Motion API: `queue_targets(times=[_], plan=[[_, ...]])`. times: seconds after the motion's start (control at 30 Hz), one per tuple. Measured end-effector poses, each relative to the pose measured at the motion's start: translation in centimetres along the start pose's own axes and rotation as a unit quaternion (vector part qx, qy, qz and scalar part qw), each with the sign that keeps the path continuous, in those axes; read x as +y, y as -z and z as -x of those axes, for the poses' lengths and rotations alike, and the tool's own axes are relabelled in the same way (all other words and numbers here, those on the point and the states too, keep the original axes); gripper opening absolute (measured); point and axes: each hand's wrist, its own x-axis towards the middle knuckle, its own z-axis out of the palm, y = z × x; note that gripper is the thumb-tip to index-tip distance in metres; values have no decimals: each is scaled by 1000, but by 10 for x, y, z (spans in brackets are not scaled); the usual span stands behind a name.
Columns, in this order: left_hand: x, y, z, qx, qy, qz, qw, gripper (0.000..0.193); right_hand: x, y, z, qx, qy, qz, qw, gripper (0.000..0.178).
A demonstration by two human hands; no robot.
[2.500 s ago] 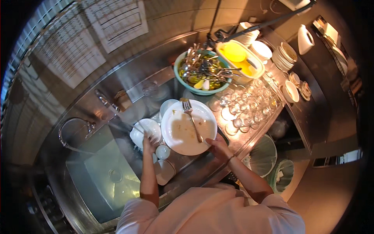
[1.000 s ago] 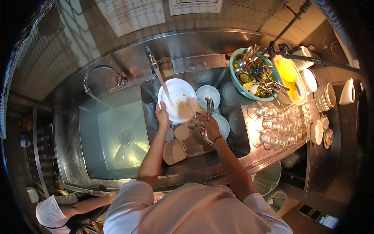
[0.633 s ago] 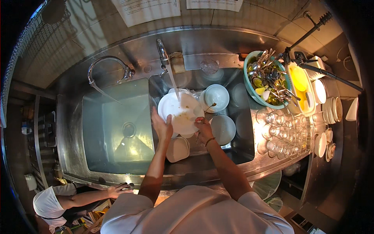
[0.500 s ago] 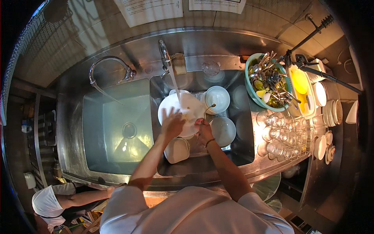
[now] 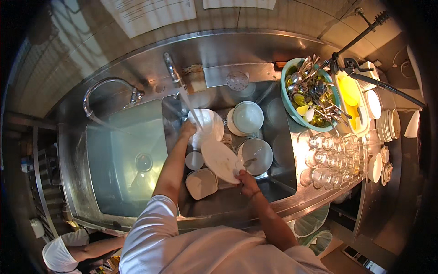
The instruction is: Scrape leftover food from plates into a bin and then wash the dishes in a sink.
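Plate [image 5: 220,160]: one, white, food-stained; we have it tilted above the right basin [image 5: 232,196], its lower right rim in our right hand.
Right hand [image 5: 247,182]: ours; fingers and thumb closed on the plate's rim.
Left hand [image 5: 188,129]: ours, at the left edge of a white dish [image 5: 210,120]; fingers partly hidden, so we cannot tell how far they are spread or whether they grip.
Running tap [image 5: 171,68]: chrome, its stream falling toward the white dish and the plate.
Other crockery, right basin: stacked round bowls [image 5: 247,117]; a round bowl [image 5: 261,153] near our right hand; a small round cup [image 5: 195,160]; squarish dishes [image 5: 201,184].
Left basin [image 5: 114,160]: water-filled, below a second, arched tap [image 5: 109,81].
Right counter: teal tub [image 5: 286,101], heaped with cutlery [image 5: 306,86]; cream tub [image 5: 366,119], yellow contents; drinking glasses [image 5: 331,160], clear, in rows.
Lower left: another person's white sleeve [image 5: 59,255].
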Motion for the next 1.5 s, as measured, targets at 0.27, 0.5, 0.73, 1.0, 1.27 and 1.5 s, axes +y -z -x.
queue_targets(times=[0.27,0.5,0.73,1.0,1.27,1.5], plan=[[-109,-94,-15,5,239,571,785,32,13,-7,-26,80,178,223,955,13],[-7,-35,-21,-154,213,599,756,13,31,12,-137,110,291,309,899,17],[-19,97,77,-111,212,403,883,26,-14,-93,-166,-8,61,150,987,11],[-43,-10,148,-181,165,-2,970,38,-107,-72,35,-83,106,117,984,25],[75,-63,159,-195,-310,-256,895,37,-129,40,209,-37,197,39,979,22],[459,-58,378,-323,-483,268,768,20,-69,175,325,193,343,53,918,17]])
